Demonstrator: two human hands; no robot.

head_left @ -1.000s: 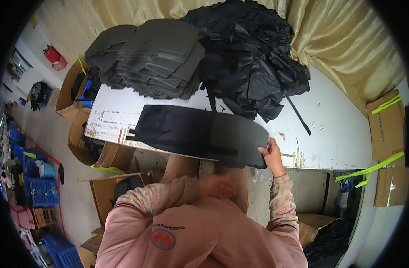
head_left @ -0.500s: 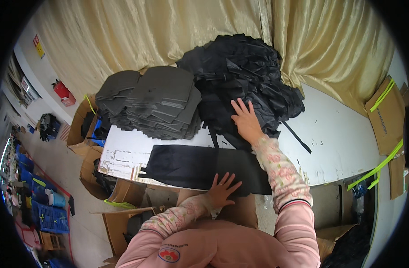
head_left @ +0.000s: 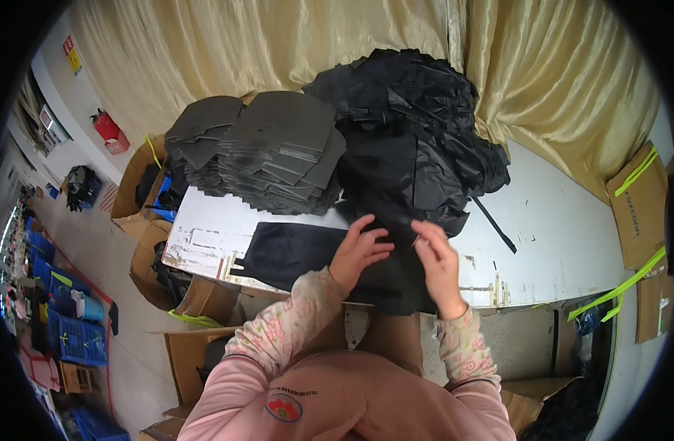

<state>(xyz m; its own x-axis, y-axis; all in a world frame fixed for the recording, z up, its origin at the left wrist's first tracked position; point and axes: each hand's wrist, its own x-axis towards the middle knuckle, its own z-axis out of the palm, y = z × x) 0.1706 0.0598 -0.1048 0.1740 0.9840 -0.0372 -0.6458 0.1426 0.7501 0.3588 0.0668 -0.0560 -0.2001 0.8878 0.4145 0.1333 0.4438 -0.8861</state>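
A long, flat black fabric piece (head_left: 293,253) lies across the table's near edge. Above its right part, my left hand (head_left: 357,253) is open, fingers apart and slightly bent. Facing it, my right hand (head_left: 438,266) has its thumb and fingers bent together at the edge of another black fabric piece (head_left: 396,246), which looks pinched there; motion blurs it. This piece hangs between my hands and reaches back toward a big heap of crumpled black fabric (head_left: 440,147). To the heap's left stand stacks of dark grey foam sheets (head_left: 278,140) with rounded tops.
The white table (head_left: 565,228) has worn edges, and a black strap (head_left: 493,224) lies on its right side. Gold curtains (head_left: 557,73) hang behind. Open cardboard boxes (head_left: 204,298) stand on the floor at left. More cardboard (head_left: 638,206) leans at right.
My right hand has come back from the heap toward me, and black fabric now stretches from there toward it. My left hand has risen off the flat piece, moving farther from my body.
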